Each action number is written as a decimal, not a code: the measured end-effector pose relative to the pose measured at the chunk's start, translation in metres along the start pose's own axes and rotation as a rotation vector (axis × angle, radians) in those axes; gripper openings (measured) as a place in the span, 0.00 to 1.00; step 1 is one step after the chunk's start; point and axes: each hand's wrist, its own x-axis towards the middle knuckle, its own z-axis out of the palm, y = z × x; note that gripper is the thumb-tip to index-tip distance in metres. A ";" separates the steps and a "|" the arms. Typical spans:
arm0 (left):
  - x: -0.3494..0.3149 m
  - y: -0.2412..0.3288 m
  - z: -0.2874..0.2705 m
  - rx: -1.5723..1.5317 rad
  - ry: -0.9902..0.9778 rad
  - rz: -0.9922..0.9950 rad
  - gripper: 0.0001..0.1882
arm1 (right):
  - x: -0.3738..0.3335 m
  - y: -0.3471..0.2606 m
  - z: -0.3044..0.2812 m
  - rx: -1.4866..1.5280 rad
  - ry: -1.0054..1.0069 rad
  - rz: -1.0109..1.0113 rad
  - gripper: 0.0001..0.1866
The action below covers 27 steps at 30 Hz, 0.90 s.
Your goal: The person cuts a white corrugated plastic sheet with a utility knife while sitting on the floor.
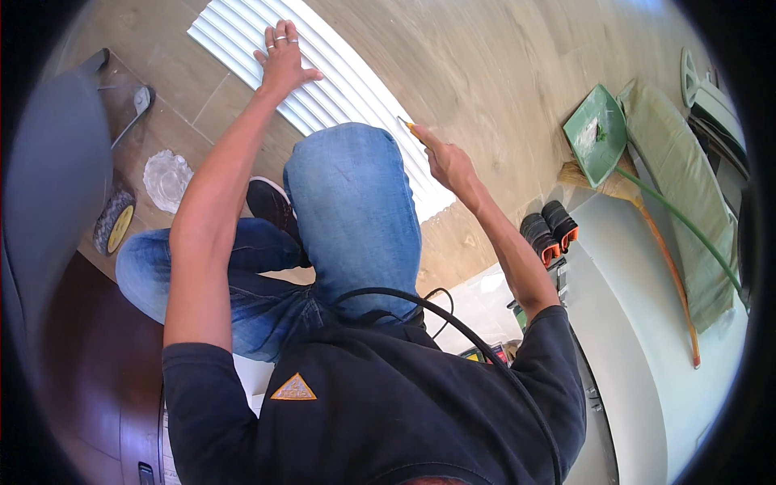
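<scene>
A long white fluted panel point(347, 79) lies on the wood-look floor, running from the upper left down past my bent knee. My left hand point(283, 66) presses on its ridges with the fingers spread and nothing in them. At the panel's right edge, my right hand point(451, 168) grips a yellow utility knife point(416, 129). The blade points up and left, close to the panel edge; whether it touches, I cannot tell. My knee in blue jeans point(356, 186) hides part of the panel. Its near end looks ragged.
A crumpled clear plastic piece point(168, 179) and a yellow-hubbed wheel point(120, 225) are at left. To the right lie dark shoes point(550, 230), a green dustpan point(596, 137), a broom point(667, 267) and a long greenish covered bundle point(687, 210). A black cable point(461, 323) crosses my body.
</scene>
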 end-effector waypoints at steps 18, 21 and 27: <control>0.001 -0.003 0.003 0.031 0.012 0.023 0.69 | -0.114 0.083 0.032 -0.031 -0.013 0.071 0.33; 0.001 -0.001 0.006 0.014 0.012 0.030 0.70 | -0.128 0.093 0.033 -0.026 -0.045 0.094 0.33; 0.003 -0.009 0.010 0.039 0.045 0.043 0.70 | -0.202 0.128 0.019 -0.005 -0.104 0.198 0.32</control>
